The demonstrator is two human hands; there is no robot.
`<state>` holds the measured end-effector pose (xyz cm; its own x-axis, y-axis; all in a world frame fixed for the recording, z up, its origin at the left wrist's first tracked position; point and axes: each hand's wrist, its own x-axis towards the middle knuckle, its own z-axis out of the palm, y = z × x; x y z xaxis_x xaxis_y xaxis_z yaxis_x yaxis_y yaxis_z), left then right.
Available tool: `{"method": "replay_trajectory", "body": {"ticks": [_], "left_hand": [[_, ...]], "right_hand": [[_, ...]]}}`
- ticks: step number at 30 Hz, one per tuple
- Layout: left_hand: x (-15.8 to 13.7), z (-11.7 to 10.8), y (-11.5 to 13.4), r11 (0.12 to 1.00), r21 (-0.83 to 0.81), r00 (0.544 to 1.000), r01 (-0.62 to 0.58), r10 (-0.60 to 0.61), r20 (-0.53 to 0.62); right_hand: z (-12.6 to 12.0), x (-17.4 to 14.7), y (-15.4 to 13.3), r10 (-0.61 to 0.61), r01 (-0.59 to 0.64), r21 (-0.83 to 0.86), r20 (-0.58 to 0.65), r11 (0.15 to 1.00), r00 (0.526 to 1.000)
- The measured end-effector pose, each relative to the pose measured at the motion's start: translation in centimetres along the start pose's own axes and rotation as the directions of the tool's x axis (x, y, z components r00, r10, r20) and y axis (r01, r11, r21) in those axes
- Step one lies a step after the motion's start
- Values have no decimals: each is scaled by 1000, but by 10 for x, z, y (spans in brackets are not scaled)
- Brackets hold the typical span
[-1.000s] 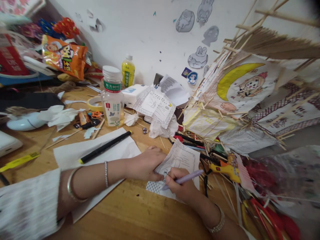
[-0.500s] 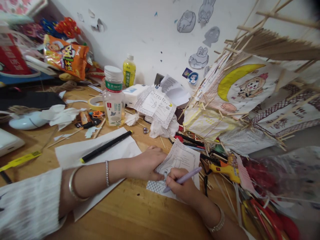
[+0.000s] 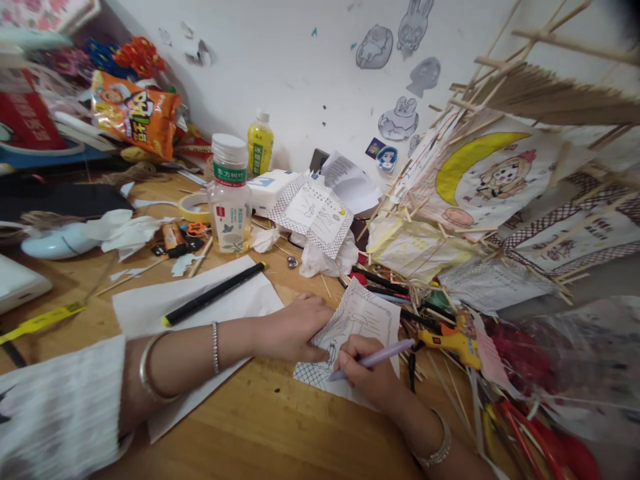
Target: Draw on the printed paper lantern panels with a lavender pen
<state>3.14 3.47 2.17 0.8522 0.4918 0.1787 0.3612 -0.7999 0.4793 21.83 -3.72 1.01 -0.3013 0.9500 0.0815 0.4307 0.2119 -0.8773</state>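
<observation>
My right hand is closed around a light purple pen, its tip down on a small sheet of drawing paper. The sheet carries black line drawings and a cross-hatched border. My left hand lies flat, its fingers stretched over the sheet's left edge. Under my left forearm is a larger blank white sheet, with a black marker resting on it. Behind the hands, another drawn sheet with a hatched border leans on crumpled tissue.
A clear drink bottle and a yellow bottle stand behind. At right are a stick frame with a moon drawing, a yellow glue gun and red-handled tools. An orange snack bag lies back left.
The pen has tilted lower, its back end swinging down and to the right, and its tip has shifted slightly on the sheet. My left hand stays in place.
</observation>
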Motion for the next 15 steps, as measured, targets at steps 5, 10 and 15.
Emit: {"method": "replay_trajectory", "body": {"ticks": [5,10,15], "left_hand": [[0,3,-2,1000,12,1000,21,-21,-14],[0,2,0,1000,12,1000,17,-17,-18],[-1,-1,3,1000,8,1000,9,-9,-23]], "right_hand": [[0,1,4,-30,29,-45,-36,999,999],[0,2,4,-45,44,-56,-19,997,999],[-1,1,2,-45,44,-81,-4,996,999]]}}
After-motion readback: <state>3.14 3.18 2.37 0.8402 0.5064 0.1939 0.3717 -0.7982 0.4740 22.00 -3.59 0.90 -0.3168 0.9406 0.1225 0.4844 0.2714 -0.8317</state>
